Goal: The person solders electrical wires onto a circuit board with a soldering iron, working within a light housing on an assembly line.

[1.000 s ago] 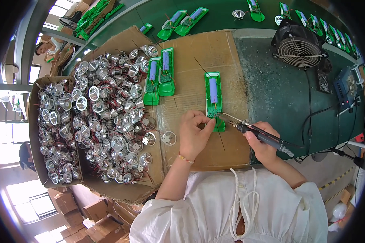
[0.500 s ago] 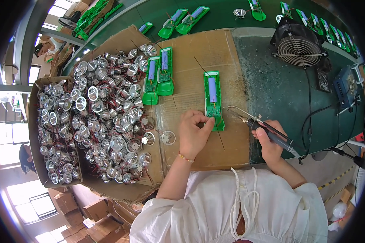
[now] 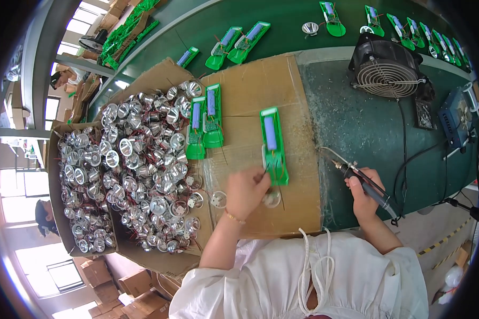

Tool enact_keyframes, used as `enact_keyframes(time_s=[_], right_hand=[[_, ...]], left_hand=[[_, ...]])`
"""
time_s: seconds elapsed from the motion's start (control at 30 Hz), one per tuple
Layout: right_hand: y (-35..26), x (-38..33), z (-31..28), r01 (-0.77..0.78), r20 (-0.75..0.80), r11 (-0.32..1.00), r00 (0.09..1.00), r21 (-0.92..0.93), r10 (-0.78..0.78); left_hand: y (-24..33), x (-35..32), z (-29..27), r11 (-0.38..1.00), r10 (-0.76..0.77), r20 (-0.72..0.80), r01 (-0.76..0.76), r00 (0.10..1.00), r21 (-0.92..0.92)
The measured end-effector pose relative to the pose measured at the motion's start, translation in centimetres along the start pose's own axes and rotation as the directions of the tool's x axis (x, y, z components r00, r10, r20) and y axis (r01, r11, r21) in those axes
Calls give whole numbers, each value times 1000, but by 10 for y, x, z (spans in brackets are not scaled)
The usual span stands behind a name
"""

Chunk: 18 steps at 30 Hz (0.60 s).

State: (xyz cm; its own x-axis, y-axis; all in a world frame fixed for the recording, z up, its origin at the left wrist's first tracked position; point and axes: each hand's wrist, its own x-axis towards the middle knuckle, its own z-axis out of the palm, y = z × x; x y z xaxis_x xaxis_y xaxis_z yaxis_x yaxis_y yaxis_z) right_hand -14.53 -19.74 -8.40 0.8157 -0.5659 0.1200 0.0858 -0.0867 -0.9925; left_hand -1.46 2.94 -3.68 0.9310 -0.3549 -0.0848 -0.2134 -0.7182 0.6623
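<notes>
1 green casing (image 3: 282, 151) lay open side up on a cardboard sheet (image 3: 298, 212), near its right edge, with a pale purple battery (image 3: 270, 133) in its far half and a green circuit board (image 3: 272, 160) in its near half. The hands were apart. The left hand (image 3: 246, 189), blurred, had its thumb and forefinger drawn together at the casing's lower left edge; I could not tell whether they pinched anything. Just below the casing's near end sat a round silvery piece (image 3: 272, 199). The right hand (image 3: 365, 194), well to the right of the casing, was closed around the handle of a soldering tool (image 3: 368, 187), whose tip pointed toward the casing without touching it.

Left of the casing, 2 similar casings (image 3: 213, 118) lay side by side, each with a battery. Farther left of it, a cardboard box (image 3: 159, 260) held a heap of silver reflectors (image 3: 158, 205) with red wires. To the casing's upper right stood a black fan (image 3: 388, 77) with a round wire guard, and farther right of it a blue control unit (image 3: 456, 119), both on a green worktable (image 3: 356, 143).
</notes>
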Motion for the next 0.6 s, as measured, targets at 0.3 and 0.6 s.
enact_keyframes(time_s=[0.3, 0.6], right_hand=[[6, 4, 1, 3, 98, 1000, 995, -19, -1], [0, 10, 0, 21, 140, 999, 990, -39, -15]], left_hand=[[42, 265, 1, 929, 134, -308, -11, 942, 371], [36, 256, -13, 751, 3, -129, 83, 992, 656]])
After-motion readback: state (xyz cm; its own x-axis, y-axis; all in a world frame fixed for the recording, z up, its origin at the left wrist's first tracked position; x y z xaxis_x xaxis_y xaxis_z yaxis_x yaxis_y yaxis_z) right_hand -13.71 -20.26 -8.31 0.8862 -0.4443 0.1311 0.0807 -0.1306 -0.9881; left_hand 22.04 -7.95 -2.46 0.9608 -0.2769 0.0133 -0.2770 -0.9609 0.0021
